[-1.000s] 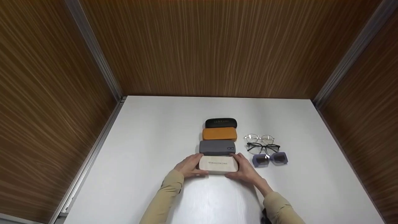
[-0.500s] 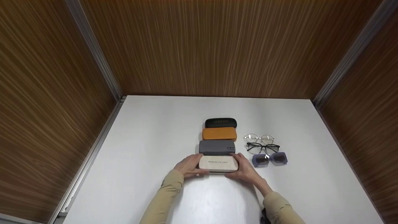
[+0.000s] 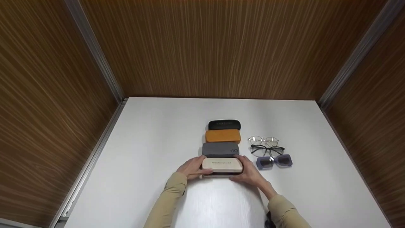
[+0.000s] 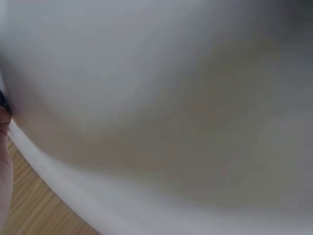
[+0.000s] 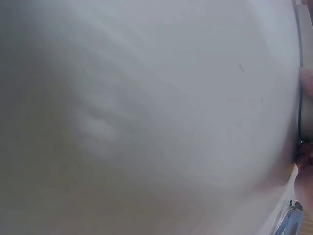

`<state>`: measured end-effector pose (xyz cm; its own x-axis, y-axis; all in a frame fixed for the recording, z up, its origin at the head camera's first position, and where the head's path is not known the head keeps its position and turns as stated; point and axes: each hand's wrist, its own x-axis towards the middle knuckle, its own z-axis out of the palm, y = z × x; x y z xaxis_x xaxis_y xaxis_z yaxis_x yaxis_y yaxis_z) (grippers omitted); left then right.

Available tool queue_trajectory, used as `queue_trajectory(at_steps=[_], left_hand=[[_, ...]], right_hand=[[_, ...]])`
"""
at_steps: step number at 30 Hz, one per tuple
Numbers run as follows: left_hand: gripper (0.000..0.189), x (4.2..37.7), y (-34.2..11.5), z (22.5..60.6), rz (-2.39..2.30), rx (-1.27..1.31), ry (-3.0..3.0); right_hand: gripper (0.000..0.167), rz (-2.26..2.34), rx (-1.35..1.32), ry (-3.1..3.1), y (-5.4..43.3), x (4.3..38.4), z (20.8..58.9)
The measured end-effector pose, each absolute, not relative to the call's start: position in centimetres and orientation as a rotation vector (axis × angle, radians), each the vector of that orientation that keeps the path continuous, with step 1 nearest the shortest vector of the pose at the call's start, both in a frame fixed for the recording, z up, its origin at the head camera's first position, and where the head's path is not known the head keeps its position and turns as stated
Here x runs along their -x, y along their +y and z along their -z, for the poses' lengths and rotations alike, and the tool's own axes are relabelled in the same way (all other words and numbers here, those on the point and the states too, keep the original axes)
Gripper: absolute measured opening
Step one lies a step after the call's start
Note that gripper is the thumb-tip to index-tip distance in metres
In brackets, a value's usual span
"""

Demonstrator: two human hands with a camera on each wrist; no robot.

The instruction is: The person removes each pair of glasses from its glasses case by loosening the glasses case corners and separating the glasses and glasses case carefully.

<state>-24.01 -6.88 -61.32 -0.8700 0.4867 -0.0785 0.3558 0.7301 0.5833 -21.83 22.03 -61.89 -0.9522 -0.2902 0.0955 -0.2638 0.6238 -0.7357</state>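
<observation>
In the head view a cream glasses case with lettering on its lid lies nearest the person, its lid raised a little so a dark gap shows along the front. The left hand grips its left end, thumb at the lid's front edge and fingers behind. At the right end the right hand holds it, thumb low at the front, fingers at the back edge. Only slivers of the left hand, the right hand and the case appear in the wrist views. The inside of the case is hidden.
Behind it line up a grey case, an orange case and a black case. To the right lie wire-rimmed glasses, black-framed glasses and purple sunglasses. Wood-grain panels border the white table.
The cream case's lid has lifted at the front, from closed to a narrow dark gap. The left thumb has risen with it, while the right hand has stayed in place.
</observation>
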Motion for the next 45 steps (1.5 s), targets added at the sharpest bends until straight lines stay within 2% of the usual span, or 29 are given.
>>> queue_trajectory(at_steps=[23,31,45], left_hand=[[0.065,24.3,-7.0,61.0,-0.915,-0.606,2.645],[0.059,24.6,-6.9,60.7,-0.934,-0.578,2.610],[0.072,24.7,-6.5,59.9,-0.990,-0.487,2.549]], right_hand=[[0.097,1.273,0.569,2.828,22.2,22.0,62.2],[0.097,1.297,0.588,2.815,22.2,22.1,62.2],[0.100,1.400,0.633,2.743,22.4,22.2,62.2]])
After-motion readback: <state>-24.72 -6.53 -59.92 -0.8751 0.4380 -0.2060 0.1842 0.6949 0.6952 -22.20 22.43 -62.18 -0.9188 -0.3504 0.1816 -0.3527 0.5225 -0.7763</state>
